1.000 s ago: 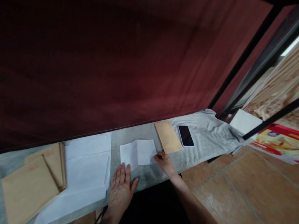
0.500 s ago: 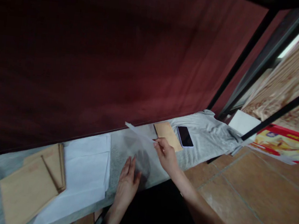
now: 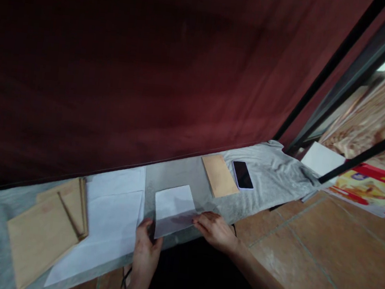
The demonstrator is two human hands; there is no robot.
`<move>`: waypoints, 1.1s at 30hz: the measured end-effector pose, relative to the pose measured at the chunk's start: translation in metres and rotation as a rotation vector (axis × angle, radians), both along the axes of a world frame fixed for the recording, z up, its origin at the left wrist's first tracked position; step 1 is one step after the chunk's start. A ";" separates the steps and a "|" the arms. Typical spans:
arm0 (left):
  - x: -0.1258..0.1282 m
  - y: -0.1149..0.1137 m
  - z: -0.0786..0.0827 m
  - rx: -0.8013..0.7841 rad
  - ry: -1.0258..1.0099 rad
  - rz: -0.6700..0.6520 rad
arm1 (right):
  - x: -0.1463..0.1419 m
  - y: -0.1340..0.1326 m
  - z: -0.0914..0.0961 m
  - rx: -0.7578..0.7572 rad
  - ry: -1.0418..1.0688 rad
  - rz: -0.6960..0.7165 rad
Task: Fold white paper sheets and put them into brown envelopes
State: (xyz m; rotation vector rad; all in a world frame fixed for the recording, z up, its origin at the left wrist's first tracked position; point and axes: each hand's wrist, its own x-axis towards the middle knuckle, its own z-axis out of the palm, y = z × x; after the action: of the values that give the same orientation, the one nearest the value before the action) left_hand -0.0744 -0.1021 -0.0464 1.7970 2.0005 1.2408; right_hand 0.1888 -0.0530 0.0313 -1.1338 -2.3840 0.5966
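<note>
A white sheet of paper (image 3: 173, 205), folded, lies on the grey cloth-covered ledge (image 3: 175, 175) in front of me. My left hand (image 3: 145, 246) pinches its near left corner with thumb and fingers closed. My right hand (image 3: 216, 228) rests on its near right edge, fingers pressed down on the paper. A stack of white sheets (image 3: 112, 209) lies just left of my left hand.
Brown envelopes (image 3: 47, 225) are piled at the far left. One brown envelope (image 3: 219, 175) and a dark phone (image 3: 243, 174) lie to the right on the cloth. A dark red curtain (image 3: 135, 64) hangs behind the ledge. Tiled floor (image 3: 322, 252) and black metal bars (image 3: 333, 68) are at right.
My right hand lifted the paper's right half, swung it over, and brought it down; the sheet now lies folded nearer the ledge's front edge. My left hand moved from lying flat to gripping the corner.
</note>
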 end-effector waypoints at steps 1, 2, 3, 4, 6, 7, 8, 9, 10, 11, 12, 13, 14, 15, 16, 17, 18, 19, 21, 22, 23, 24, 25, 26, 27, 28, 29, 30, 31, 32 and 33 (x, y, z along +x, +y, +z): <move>-0.001 0.002 0.001 -0.014 0.005 -0.039 | 0.000 0.000 0.002 -0.004 0.008 0.001; -0.002 0.004 0.002 -0.034 0.016 -0.102 | 0.001 0.001 0.003 -0.010 0.018 0.003; -0.004 0.007 0.003 -0.059 0.030 -0.177 | 0.000 0.002 0.004 -0.017 0.024 0.009; -0.005 0.009 0.003 -0.087 0.044 -0.249 | 0.000 0.003 0.004 -0.025 0.030 0.017; -0.005 0.015 0.004 -0.130 0.068 -0.338 | 0.000 0.004 0.004 -0.039 0.042 0.034; -0.005 0.017 0.004 -0.144 0.078 -0.359 | 0.000 0.005 0.003 -0.043 0.055 0.039; -0.004 0.019 0.005 -0.154 0.089 -0.372 | 0.000 0.005 0.002 -0.046 0.073 0.040; -0.003 0.021 0.006 -0.157 0.102 -0.386 | 0.001 0.006 0.000 -0.053 0.095 0.037; -0.002 0.023 0.006 -0.159 0.118 -0.404 | 0.002 0.006 -0.001 -0.064 0.119 0.028; -0.001 0.024 0.007 -0.159 0.136 -0.426 | 0.003 0.007 -0.003 -0.081 0.146 0.014; -0.001 0.025 0.007 -0.157 0.152 -0.447 | 0.004 0.007 -0.005 -0.105 0.174 -0.006; 0.000 0.026 0.008 -0.152 0.163 -0.463 | 0.006 0.008 -0.007 -0.136 0.202 -0.028; 0.000 0.026 0.008 -0.147 0.165 -0.471 | 0.007 0.009 -0.009 -0.168 0.229 -0.051; -0.001 0.026 0.009 -0.142 0.153 -0.466 | 0.009 0.010 -0.010 -0.197 0.255 -0.071; -0.001 0.026 0.009 -0.142 0.123 -0.442 | 0.010 0.012 -0.013 -0.223 0.274 -0.090; -0.001 0.026 0.010 -0.147 0.075 -0.399 | 0.010 0.014 -0.015 -0.244 0.286 -0.109; -0.001 0.027 0.011 -0.160 0.014 -0.346 | 0.010 0.017 -0.018 -0.260 0.295 -0.132; 0.000 0.029 0.012 -0.180 -0.052 -0.290 | 0.009 0.019 -0.021 -0.271 0.304 -0.161; 0.003 0.033 0.016 -0.215 -0.164 -0.197 | 0.004 0.026 -0.029 -0.279 0.321 -0.235; 0.004 0.036 0.018 -0.224 -0.201 -0.168 | 0.001 0.029 -0.033 -0.276 0.323 -0.274; 0.007 0.039 0.021 -0.227 -0.221 -0.149 | -0.003 0.032 -0.037 -0.267 0.313 -0.315; 0.009 0.041 0.023 -0.223 -0.226 -0.132 | -0.006 0.035 -0.041 -0.255 0.292 -0.352; 0.011 0.044 0.025 -0.216 -0.218 -0.112 | -0.010 0.038 -0.044 -0.239 0.263 -0.386; 0.014 0.046 0.027 -0.209 -0.200 -0.088 | -0.013 0.041 -0.047 -0.219 0.233 -0.413; 0.016 0.048 0.029 -0.204 -0.176 -0.062 | -0.017 0.043 -0.050 -0.196 0.207 -0.433; 0.018 0.049 0.030 -0.200 -0.147 -0.038 | -0.019 0.044 -0.053 -0.167 0.185 -0.450; 0.020 0.050 0.031 -0.200 -0.117 -0.019 | -0.022 0.045 -0.055 -0.133 0.165 -0.463; 0.022 0.051 0.031 -0.207 -0.086 -0.003 | -0.024 0.046 -0.057 -0.095 0.143 -0.473; 0.024 0.052 0.032 -0.217 -0.051 0.008 | -0.026 0.047 -0.059 -0.054 0.114 -0.480; 0.025 0.053 0.032 -0.230 -0.010 0.016 | -0.028 0.047 -0.061 -0.015 0.077 -0.486; 0.027 0.054 0.033 -0.242 0.038 0.022 | -0.030 0.047 -0.062 0.017 0.035 -0.490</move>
State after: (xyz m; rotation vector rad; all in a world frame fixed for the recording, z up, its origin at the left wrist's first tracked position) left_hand -0.0474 -0.0481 -0.0137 1.6980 2.0927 0.9289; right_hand 0.1591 -0.0060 -0.0306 -1.6078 -1.9654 0.4190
